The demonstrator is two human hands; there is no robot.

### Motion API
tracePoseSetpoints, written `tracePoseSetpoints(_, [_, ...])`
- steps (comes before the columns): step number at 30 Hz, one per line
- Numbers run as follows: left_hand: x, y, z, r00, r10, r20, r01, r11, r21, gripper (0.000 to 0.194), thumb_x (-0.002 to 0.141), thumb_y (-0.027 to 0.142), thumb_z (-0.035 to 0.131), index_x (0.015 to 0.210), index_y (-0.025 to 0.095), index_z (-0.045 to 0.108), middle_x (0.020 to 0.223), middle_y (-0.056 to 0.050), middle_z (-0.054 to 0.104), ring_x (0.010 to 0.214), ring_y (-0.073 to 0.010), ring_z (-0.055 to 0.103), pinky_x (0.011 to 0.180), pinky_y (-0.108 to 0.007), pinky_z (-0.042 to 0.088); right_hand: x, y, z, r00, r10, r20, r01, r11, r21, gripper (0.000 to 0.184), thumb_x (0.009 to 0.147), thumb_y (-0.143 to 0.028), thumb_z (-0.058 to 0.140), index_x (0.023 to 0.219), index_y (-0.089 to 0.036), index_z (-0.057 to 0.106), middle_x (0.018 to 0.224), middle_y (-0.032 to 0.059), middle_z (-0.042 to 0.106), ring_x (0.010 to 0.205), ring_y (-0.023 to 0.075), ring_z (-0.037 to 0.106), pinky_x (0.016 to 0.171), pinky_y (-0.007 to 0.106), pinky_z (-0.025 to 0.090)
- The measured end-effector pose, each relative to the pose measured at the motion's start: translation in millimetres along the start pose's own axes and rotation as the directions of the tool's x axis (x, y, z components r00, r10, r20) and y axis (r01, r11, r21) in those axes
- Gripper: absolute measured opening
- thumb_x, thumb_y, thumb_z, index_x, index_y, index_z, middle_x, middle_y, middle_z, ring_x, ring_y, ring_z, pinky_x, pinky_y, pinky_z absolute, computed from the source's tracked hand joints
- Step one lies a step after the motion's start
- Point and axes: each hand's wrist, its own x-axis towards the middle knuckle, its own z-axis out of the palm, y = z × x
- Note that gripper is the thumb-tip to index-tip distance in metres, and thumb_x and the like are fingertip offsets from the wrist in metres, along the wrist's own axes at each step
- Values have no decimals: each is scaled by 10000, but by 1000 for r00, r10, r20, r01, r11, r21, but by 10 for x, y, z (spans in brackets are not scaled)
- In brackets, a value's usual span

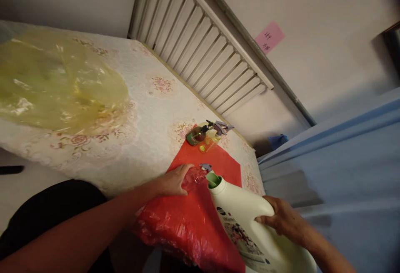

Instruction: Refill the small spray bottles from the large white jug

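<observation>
My left hand (175, 180) is wrapped round a small clear plastic bottle (193, 177) standing on a red plastic sheet (190, 219). A large cream-coloured jug (250, 223) is tilted toward this bottle, with my right hand (278, 217) gripping it by the handle. The jug's green pouring spout (213, 179) is right by the bottle's threaded neck; whether they touch I cannot tell. Just beyond the bottle lies a grey spray head (205, 167). A printed label covers part of the jug's front. Any liquid at the spout is hard to make out.
A dark green pump bottle (196, 135) and a clear yellowish spray bottle (212, 140) stand farther back. To the left, a crumpled yellow plastic bag (62, 85) lies on the flowered tablecloth (156, 110). Behind are a white radiator (200, 35) and a blue curtain (337, 165).
</observation>
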Motion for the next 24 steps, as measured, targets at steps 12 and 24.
tracePoseSetpoints(12, [0, -8, 11, 1000, 3, -5, -3, 1000, 12, 892, 577, 155, 710, 1369, 246, 310, 1388, -93, 453, 1289, -293, 446, 1088, -401, 365, -14, -22, -7, 1000, -2, 5, 2, 1000, 15, 310, 719, -405, 659, 893, -150, 627, 745, 27, 662, 593, 129, 559, 478, 204, 388])
tracePoseSetpoints(24, [0, 16, -6, 1000, 2, 0, -2, 1000, 8, 879, 577, 156, 711, 1360, 248, 322, 1372, -88, 472, 1272, -295, 465, 1080, -404, 376, -16, -12, -10, 1000, -7, 10, 7, 1000, 9, 325, 719, -403, 664, 900, -135, 627, 751, 35, 662, 594, 129, 550, 474, 204, 391])
